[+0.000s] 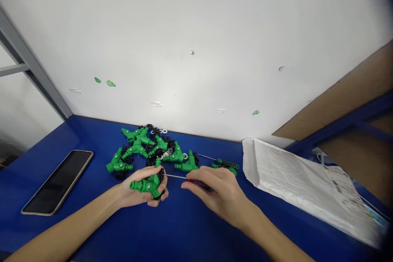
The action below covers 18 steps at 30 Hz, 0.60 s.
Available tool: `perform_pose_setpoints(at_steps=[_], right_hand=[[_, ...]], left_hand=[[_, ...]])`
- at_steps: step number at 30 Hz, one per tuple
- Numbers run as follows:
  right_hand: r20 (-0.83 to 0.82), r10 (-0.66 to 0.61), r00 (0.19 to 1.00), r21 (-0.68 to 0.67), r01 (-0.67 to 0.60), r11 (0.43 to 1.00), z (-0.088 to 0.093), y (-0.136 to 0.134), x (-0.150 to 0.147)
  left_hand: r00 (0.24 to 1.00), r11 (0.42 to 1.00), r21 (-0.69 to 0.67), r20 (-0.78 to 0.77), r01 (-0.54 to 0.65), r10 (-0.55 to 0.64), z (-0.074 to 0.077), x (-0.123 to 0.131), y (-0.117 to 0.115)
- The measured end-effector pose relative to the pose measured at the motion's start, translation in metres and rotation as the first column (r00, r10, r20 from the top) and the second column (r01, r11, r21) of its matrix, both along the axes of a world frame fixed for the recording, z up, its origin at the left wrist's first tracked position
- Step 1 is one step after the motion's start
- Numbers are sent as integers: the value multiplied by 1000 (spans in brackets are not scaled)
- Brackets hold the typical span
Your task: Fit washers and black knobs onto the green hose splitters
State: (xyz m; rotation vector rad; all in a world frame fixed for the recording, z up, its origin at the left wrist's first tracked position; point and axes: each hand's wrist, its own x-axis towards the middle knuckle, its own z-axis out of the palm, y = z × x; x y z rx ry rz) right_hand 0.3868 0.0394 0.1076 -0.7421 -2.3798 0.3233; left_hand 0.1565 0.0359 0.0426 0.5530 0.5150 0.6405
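My left hand [136, 190] is closed around a green Y-shaped hose connector [149, 186], low over the blue table. A black part [161, 174] sits on the connector's right side, by my left thumb. My right hand [217, 188] grips a screwdriver by its red handle [193, 180]. The thin metal shaft points left, and its tip meets the black part or lies right beside it; I cannot tell how far it goes in. Behind my hands lies a pile of similar green connectors [136, 149], mixed with black fittings and white rings [164, 131].
A second screwdriver with a dark green handle [227, 163] lies behind my right hand. At the right is a white plastic mailer bag [285, 172]. A phone [58, 182] rests on the blue table [184, 229] at left. A white wall [190, 82] rises along the back edge.
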Motion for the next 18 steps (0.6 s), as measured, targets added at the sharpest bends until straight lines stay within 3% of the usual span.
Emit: perform_pose_setpoints(at_steps=[6, 12, 14, 18], right_hand=[[235, 44, 971, -62, -31, 998, 19, -6, 0], [390, -5, 921, 308, -125, 943, 13, -7, -5], [419, -10, 908, 275, -117, 954, 8, -7, -5], [359, 45, 932, 66, -73, 995, -1, -5, -2]], left_hand=[[1000, 1000, -9, -4, 23, -23, -2, 0, 1], [1000, 1000, 3, 1, 1, -1, -4, -4, 2], [1000, 1000, 21, -8, -11, 11, -4, -6, 3], [999, 999, 51, -41, -14, 16, -4, -7, 3]])
